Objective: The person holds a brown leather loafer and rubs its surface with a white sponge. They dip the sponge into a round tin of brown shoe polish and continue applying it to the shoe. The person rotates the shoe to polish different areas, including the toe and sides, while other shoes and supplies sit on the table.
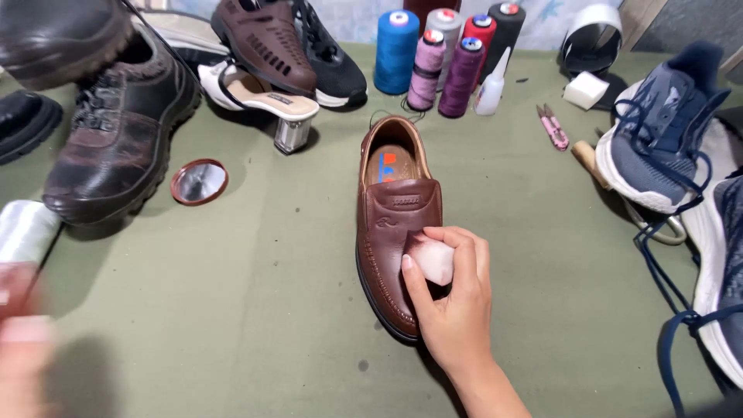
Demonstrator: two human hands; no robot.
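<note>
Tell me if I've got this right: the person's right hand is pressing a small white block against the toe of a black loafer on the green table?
Not quite: the loafer is brown, not black, as the head view shows. The rest holds: the right hand presses a small white block against its toe on the green table.

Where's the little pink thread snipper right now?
In the head view, the pink snipper lies on the green table toward the upper right, between the small white glue bottle and the blue sneaker.
</note>
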